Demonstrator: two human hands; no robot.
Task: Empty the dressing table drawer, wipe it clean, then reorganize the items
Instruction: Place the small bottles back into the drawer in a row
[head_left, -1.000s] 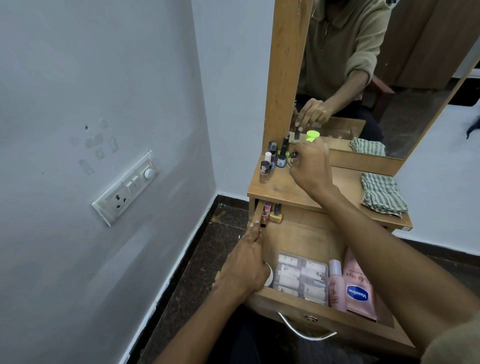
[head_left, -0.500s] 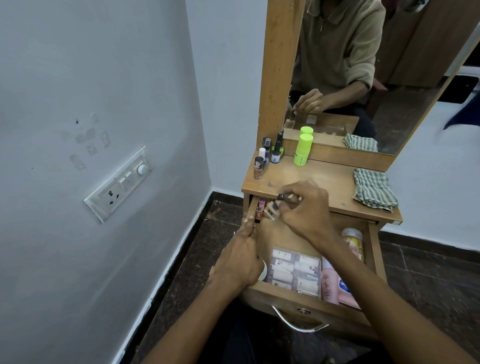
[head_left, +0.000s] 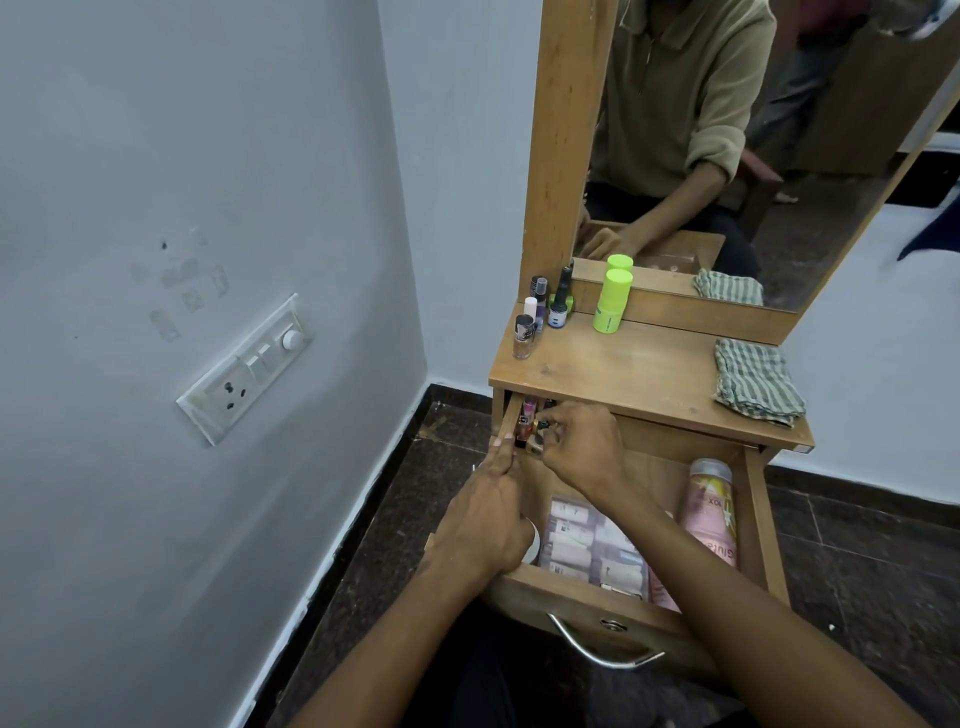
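The wooden drawer (head_left: 571, 597) of the dressing table is pulled out. At its back left corner stand a few small nail polish bottles (head_left: 524, 423). My right hand (head_left: 582, 447) reaches into that corner, fingertips pinched on one small bottle there. My left hand (head_left: 488, 519) lies along the drawer's left wall, fingers stretched toward the same bottles and holding nothing. A clear pack of sachets (head_left: 569, 545) and a pink lotion bottle (head_left: 709, 504) lie in the drawer. A striped cloth (head_left: 756, 382) sits folded on the tabletop (head_left: 623, 374) at the right.
More small bottles (head_left: 524, 335) and a lime-green bottle (head_left: 610, 304) stand at the tabletop's back left, below the mirror (head_left: 727, 130). A metal handle (head_left: 597, 649) hangs from the drawer front. The wall with a switch plate (head_left: 249, 369) is close on the left.
My right hand came down from the bottles on the tabletop with a small bottle and moved into the drawer's back left corner. My left hand stayed on the drawer's left wall.
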